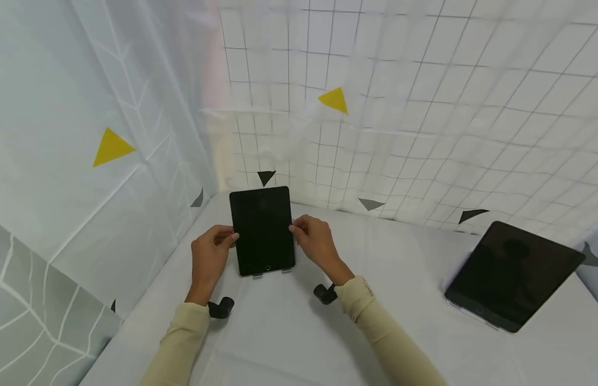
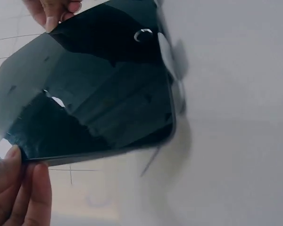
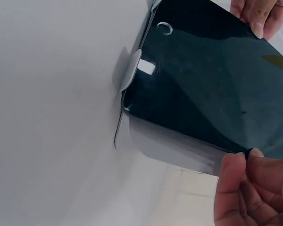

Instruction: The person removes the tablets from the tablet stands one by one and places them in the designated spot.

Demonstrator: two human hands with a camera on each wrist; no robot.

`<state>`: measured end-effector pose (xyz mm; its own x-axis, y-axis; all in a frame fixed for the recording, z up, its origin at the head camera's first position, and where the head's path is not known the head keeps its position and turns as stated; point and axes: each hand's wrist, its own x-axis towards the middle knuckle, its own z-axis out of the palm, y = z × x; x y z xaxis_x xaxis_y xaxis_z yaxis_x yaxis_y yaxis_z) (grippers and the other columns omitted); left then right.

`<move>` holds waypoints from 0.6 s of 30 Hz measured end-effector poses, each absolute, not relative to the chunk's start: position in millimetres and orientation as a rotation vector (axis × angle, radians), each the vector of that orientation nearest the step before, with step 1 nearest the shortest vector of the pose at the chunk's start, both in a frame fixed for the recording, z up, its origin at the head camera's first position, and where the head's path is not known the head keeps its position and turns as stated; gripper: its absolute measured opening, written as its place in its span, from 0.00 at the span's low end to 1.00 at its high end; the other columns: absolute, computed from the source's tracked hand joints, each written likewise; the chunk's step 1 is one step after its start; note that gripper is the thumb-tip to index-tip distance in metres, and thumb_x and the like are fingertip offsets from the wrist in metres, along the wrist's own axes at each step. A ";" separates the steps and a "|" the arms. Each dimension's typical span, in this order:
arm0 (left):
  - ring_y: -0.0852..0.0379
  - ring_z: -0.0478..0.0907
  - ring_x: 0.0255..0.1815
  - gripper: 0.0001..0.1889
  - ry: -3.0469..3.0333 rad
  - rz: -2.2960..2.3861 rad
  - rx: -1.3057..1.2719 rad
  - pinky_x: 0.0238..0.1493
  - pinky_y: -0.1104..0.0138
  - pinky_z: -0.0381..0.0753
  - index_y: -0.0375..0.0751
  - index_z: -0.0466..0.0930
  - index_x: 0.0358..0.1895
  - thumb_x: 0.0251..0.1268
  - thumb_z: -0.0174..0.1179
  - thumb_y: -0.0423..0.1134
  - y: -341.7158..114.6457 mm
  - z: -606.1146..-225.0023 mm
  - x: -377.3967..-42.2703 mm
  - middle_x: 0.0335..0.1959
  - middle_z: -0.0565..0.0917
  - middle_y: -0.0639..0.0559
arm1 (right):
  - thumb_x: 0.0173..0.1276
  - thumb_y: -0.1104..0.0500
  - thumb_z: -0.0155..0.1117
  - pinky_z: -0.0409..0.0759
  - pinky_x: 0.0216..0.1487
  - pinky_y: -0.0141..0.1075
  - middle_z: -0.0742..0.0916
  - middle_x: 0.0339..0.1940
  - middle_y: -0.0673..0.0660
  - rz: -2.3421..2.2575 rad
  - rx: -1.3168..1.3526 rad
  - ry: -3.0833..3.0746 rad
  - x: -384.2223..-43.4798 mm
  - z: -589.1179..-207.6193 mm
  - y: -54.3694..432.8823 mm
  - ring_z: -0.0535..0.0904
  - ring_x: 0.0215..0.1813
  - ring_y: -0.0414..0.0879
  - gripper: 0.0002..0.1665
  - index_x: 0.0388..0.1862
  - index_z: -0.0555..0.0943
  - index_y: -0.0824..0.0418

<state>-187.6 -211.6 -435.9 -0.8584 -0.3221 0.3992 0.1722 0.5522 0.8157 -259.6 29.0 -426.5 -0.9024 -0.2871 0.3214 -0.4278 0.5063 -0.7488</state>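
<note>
A black tablet (image 1: 263, 230) with a round home button leans upright on a clear stand (image 3: 131, 70), whose small front lips catch its lower edge. My left hand (image 1: 211, 252) pinches the tablet's left edge between thumb and fingers. On the opposite edge, my right hand (image 1: 318, 238) pinches it at about the same height. Both wrist views show the thumbs on the screen side and the fingers curled at the edge. The screen is dark and reflective. Most of the stand is hidden behind the tablet.
A second, larger-looking dark tablet (image 1: 515, 276) leans on a clear stand at the right of the white table (image 1: 279, 343). Behind the table hangs a white grid-patterned sheet (image 1: 400, 134), with a pale sheet (image 1: 43, 107) along the left. Yellow and dark patches mark the sheets.
</note>
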 end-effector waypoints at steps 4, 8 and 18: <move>0.51 0.89 0.34 0.08 -2.233 -1.265 0.103 0.39 0.64 0.83 0.35 0.90 0.47 0.68 0.72 0.33 -210.6 -427.2 -184.7 0.38 0.90 0.45 | 0.79 0.61 0.65 0.78 0.29 0.35 0.88 0.29 0.57 1.337 0.694 -2.569 -256.3 -420.0 34.3 0.81 0.27 0.41 0.10 0.47 0.85 0.68; 0.50 0.88 0.32 0.08 -2.178 -1.268 0.051 0.36 0.73 0.80 0.36 0.91 0.45 0.66 0.74 0.32 -211.0 -414.5 -179.1 0.38 0.90 0.45 | 0.78 0.62 0.65 0.81 0.31 0.37 0.88 0.30 0.58 1.269 0.761 -2.510 -248.0 -408.8 37.4 0.82 0.28 0.42 0.07 0.45 0.84 0.68; 0.53 0.86 0.27 0.04 -2.202 -1.409 0.001 0.30 0.67 0.80 0.38 0.92 0.41 0.66 0.74 0.33 -201.5 -380.0 -160.4 0.33 0.90 0.48 | 0.77 0.64 0.66 0.81 0.31 0.37 0.86 0.28 0.54 1.196 0.893 -2.427 -218.1 -371.8 67.7 0.83 0.28 0.44 0.03 0.42 0.83 0.64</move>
<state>-160.4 -201.5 -380.0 -0.8640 -0.2717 0.4238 0.2710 0.4585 0.8464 -218.1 67.7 -371.8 -0.7653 -0.4015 0.5030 -0.6435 0.4631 -0.6095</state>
